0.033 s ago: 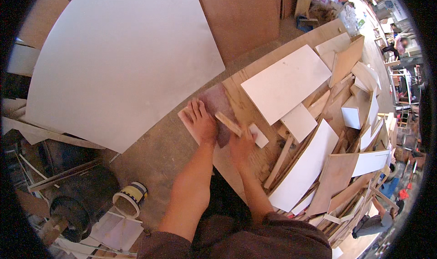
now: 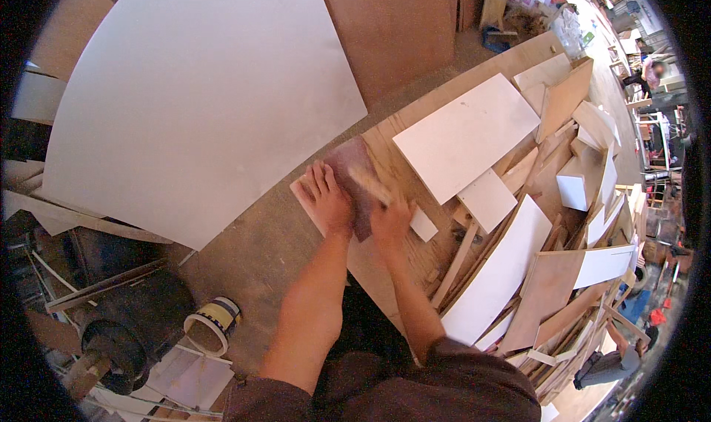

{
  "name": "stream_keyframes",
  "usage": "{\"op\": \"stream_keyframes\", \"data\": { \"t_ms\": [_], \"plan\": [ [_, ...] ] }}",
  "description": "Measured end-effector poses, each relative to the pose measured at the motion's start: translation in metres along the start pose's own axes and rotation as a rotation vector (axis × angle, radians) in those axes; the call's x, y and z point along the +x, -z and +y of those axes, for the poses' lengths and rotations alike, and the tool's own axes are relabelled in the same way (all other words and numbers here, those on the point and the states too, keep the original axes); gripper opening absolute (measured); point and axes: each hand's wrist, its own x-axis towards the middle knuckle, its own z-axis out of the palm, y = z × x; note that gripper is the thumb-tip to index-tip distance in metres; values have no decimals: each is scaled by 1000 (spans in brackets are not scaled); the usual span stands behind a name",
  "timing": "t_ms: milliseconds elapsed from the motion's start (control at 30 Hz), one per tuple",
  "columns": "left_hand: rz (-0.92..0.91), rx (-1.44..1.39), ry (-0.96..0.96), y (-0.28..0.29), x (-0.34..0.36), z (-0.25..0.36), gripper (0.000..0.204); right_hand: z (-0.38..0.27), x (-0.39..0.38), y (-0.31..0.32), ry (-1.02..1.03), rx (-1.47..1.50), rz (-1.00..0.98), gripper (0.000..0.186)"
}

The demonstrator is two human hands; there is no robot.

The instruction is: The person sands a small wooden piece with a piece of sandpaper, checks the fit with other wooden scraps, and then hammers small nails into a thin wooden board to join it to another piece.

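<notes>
A dark reddish-brown sheet [image 2: 349,157], which looks like sandpaper, lies on the near left end of the plywood bench. My left hand [image 2: 327,200] rests flat, fingers apart, across the sheet's left edge and the pale board beneath. My right hand [image 2: 390,222] is closed on the near end of a short wooden strip [image 2: 368,183]. The strip angles up and left over the sheet and is smeared by motion; I cannot tell whether it touches. Beside my right hand sits a small white block [image 2: 423,225].
A large white panel [image 2: 207,88] fills the far left. White boards [image 2: 466,137] and a heap of wood offcuts [image 2: 552,288] cover the bench's right. A tub [image 2: 211,327] and a black cylindrical machine [image 2: 137,326] stand lower left. Two people [image 2: 618,359] are off to the right.
My right hand has shifted a little up and left with the wooden strip, showing more of the small white block. My left hand stays where it was.
</notes>
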Motion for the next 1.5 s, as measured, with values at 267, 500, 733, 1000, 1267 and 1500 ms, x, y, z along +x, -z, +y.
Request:
{"op": "stream_keyframes", "data": {
  "t_ms": [267, 500, 733, 1000, 1267, 1500],
  "plan": [
    [44, -36, 25, 8, 2, 0, 55, 34, -95, 12, 16, 33, 45, 34],
    [-18, 2, -18, 4, -1, 11, 52, -17, 32, -1, 19, -133, 94, 35],
    [-53, 6, 35, 13, 0, 1, 51, 7, -75, 24, -78, -98, 7, 29],
    [-36, 2, 14, 0, 0, 5, 52, -17, 26, -10, 61, -176, 146, 27],
    [-79, 38, 53, 11, 6, 1, 53, -1, -42, -4, -38, -42, 63, 24],
    [-93, 26, 45, 6, 0, -3, 51, -21, -31, 5, -99, 66, 2, 22]
  ]
}}
